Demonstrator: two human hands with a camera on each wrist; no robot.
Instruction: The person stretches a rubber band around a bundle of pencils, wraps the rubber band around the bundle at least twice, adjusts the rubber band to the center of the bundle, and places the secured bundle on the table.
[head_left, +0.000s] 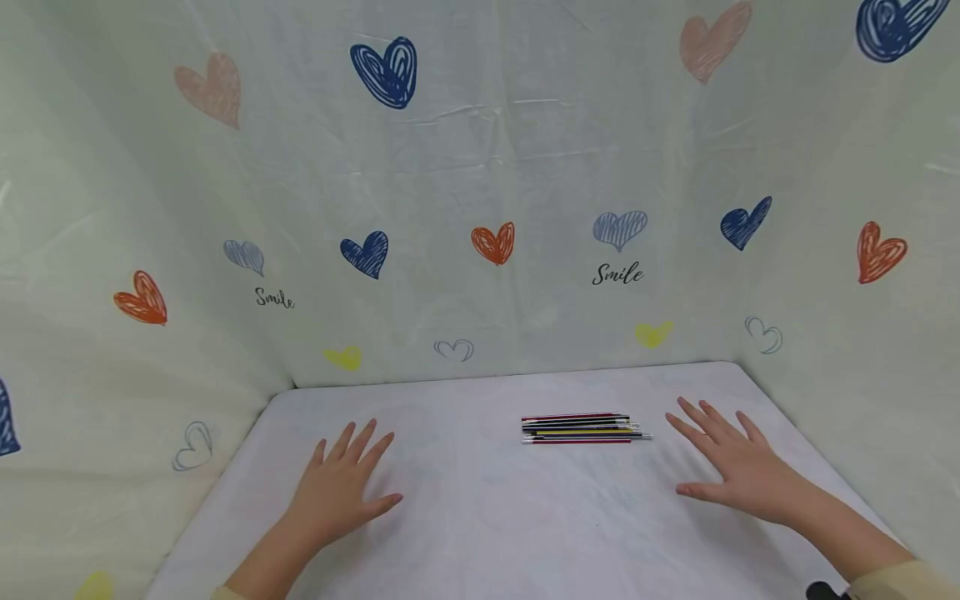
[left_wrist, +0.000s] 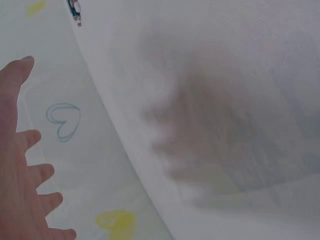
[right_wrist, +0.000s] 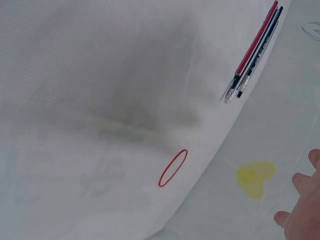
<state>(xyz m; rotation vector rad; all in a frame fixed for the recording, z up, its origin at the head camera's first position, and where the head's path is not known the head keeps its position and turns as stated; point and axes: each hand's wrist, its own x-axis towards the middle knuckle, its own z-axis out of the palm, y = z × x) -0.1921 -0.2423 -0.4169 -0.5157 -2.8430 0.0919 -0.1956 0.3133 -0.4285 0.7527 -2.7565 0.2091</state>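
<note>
Several slim pencils point(head_left: 577, 429) with red, black, white and yellow stripes lie side by side on the white table. In the right wrist view, the pencils point(right_wrist: 252, 50) show pale eraser ends. A thin red loop point(right_wrist: 173, 168), like a rubber band, lies flat on the cloth; the head view does not show it. My left hand point(head_left: 330, 496) hovers over the table's left part, fingers spread, holding nothing. To the right of the pencils, my right hand point(head_left: 738, 467) is also spread and holds nothing; the loop is near it.
A white cloth covers the table point(head_left: 465, 517). Behind it and at both sides hangs a pale curtain point(head_left: 540, 300) printed with hearts and the word Smile. A small black object point(head_left: 821, 591) shows by the right sleeve point(head_left: 900, 581).
</note>
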